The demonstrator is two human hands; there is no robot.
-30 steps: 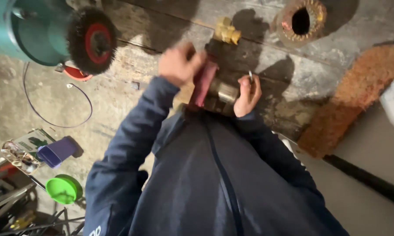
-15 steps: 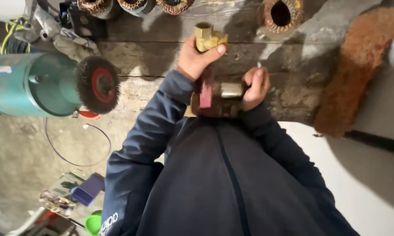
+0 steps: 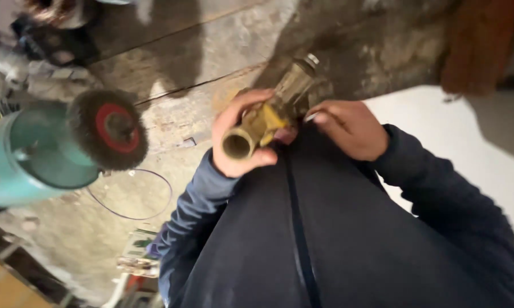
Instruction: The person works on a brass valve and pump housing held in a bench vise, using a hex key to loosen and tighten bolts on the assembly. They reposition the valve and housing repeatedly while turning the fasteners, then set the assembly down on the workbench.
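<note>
A brass pipe fitting [image 3: 266, 122] with an open round end facing me and a dull grey metal end [image 3: 298, 80] is held up close to my chest. My left hand [image 3: 234, 134] wraps around its open end. My right hand [image 3: 351, 128] closes on its middle from the right, fingertips against the body. Both dark blue sleeves and my jacket front fill the lower part of the view. The part of the fitting between the two hands is hidden.
A worn wooden bench [image 3: 211, 51] lies beyond the hands. At the left a teal bench grinder [image 3: 34, 154] carries a wire brush wheel [image 3: 108, 130] with a red hub. A thin wire loop [image 3: 134, 194] lies on the concrete floor, and tools [image 3: 137, 256] lie lower left.
My left hand has lifted the brass fitting off the bench and brought it back to my chest, where it meets my right hand. The view has moved closer and tilted.
</note>
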